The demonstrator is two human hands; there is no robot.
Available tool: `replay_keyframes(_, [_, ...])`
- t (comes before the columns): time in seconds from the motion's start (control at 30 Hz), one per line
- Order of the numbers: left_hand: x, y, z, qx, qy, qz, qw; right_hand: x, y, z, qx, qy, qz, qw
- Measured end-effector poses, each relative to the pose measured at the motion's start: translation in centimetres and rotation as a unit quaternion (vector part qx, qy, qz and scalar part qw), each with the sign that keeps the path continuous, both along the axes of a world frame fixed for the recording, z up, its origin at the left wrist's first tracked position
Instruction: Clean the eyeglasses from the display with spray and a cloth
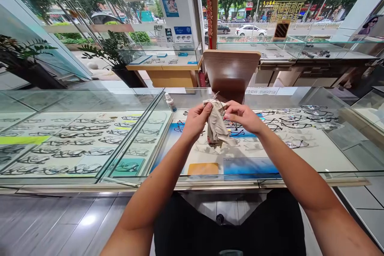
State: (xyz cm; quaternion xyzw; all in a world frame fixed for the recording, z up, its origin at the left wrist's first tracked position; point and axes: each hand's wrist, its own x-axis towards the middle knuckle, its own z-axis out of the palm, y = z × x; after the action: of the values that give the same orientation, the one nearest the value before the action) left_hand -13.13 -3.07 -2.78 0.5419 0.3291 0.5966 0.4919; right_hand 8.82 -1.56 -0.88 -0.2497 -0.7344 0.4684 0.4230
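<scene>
Above the glass counter, my left hand (198,118) is closed with its thumb pressed on a beige cleaning cloth (216,125), which hangs down in folds. A thin-framed pair of eyeglasses (216,95) pokes out at the top of the cloth; most of it is covered. My right hand (244,117) is at the cloth's right side, thumb and fingers pinched at what looks like a thin dark part of the eyeglasses. A white spray bottle (170,102) stands on the counter, left of and beyond my left hand.
The glass counter (186,183) holds rows of eyeglass frames (90,132) under its top, with a blue mat (250,167) and an orange-brown card (203,169). A wooden chair back (231,70) rises beyond the far edge. Other display cases (163,67) and potted plants (120,58) stand near the windows.
</scene>
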Motion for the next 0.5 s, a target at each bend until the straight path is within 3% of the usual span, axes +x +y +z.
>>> replay_keyframes(0.17, [-0.3, 0.1, 0.6, -0.006, -0.041, 0.004, 0.999, -0.7, -0.7, 0.4, -0.059, 0.02, 0.023, 0.998])
replay_keyframes(0.37, [-0.2, -1.1, 2.1, -0.047, -0.028, -0.092, 0.994, -1.2, -1.1, -0.1, -0.114, 0.076, 0.025, 0.99])
replay_keyframes(0.5, [0.4, -1.7, 2.4, -0.011, -0.006, -0.064, 0.998, -1.2, -1.2, -0.5, -0.133, 0.076, 0.042, 0.987])
